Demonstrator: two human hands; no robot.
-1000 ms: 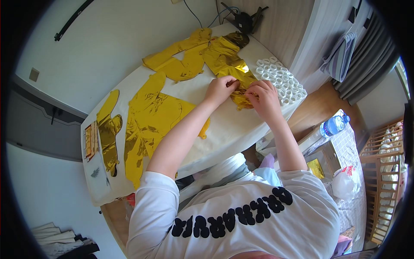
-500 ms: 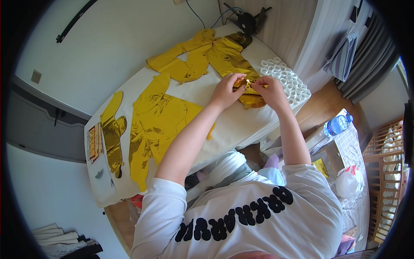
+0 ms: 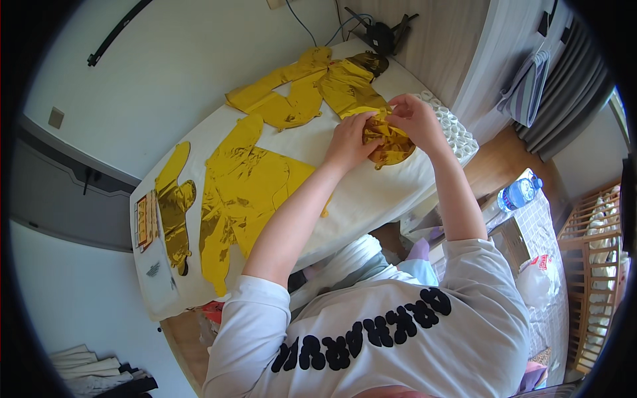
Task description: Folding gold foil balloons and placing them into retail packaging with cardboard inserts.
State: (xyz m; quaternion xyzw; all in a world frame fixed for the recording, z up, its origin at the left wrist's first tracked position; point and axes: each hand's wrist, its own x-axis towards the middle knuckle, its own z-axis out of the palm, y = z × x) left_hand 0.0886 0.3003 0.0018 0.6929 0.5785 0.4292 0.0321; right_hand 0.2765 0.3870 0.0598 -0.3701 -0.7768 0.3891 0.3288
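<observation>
A flat gold foil balloon (image 3: 390, 154) lies crumpled between my hands near the table's right end. My left hand (image 3: 350, 138) is closed on its left side, the thumb lying across the foil. My right hand (image 3: 418, 121) has its thumb and bent fingers on the upper right edge of the same foil. The fingertips partly cover what they pinch. Just beyond, more flat gold foil (image 3: 345, 91) stretches toward the back of the table. Beside my right hand, many small white rings (image 3: 453, 130) sit packed together, partly hidden by that hand.
Further flat gold foil balloons (image 3: 255, 182) and a narrow one (image 3: 174, 219) cover the left of the white table (image 3: 345, 205). A black router (image 3: 379, 34) stands at the back corner. To the right are a water bottle (image 3: 519, 193), a plastic bag (image 3: 539, 282) and a wooden crib (image 3: 590, 265).
My right hand has moved up and slightly away from my left, turning over the rings. The foil between my hands is spread wider, and my left hand has shifted slightly down.
</observation>
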